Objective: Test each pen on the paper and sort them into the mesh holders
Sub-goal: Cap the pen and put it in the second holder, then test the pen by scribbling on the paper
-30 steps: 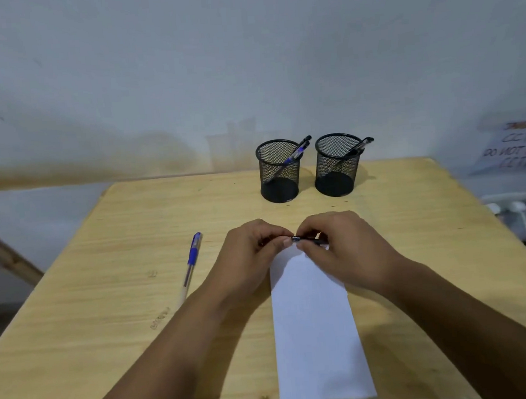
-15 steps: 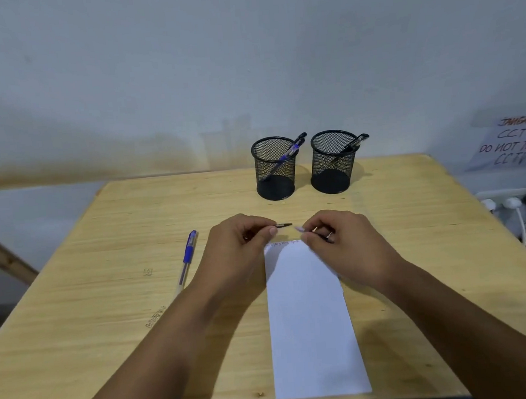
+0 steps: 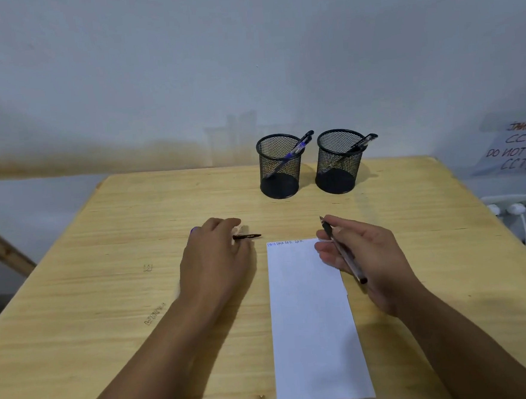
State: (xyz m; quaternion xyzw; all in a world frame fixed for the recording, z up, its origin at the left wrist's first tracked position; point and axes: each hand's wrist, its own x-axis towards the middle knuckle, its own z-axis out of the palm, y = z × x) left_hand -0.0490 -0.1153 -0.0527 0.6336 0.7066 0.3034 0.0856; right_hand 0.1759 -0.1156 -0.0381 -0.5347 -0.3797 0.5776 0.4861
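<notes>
My right hand [image 3: 371, 254] grips an uncapped clear-barrelled black pen [image 3: 341, 250], tip pointing away from me, just over the top right corner of the white paper strip [image 3: 313, 320]. Small handwriting [image 3: 285, 243] runs along the paper's top edge. My left hand [image 3: 216, 258] rests on the table left of the paper, its fingertips pinching the black pen cap [image 3: 247, 237]. A blue end of another pen [image 3: 194, 230] peeks out beyond this hand. At the back stand two black mesh holders: the left holder [image 3: 280, 179] has a blue pen, the right holder [image 3: 336, 175] a black pen.
The wooden table [image 3: 107, 303] ends close to the wall behind the holders. Off its right edge are a white power strip with plugs [image 3: 505, 209] and a paper sign [image 3: 516, 150] on the wall. A wooden beam [image 3: 0, 245] slants at the far left.
My hands pulled apart and the cap came off the pen. The left hand moved left with the cap, covering the blue pen. The right hand turned the pen into a writing grip.
</notes>
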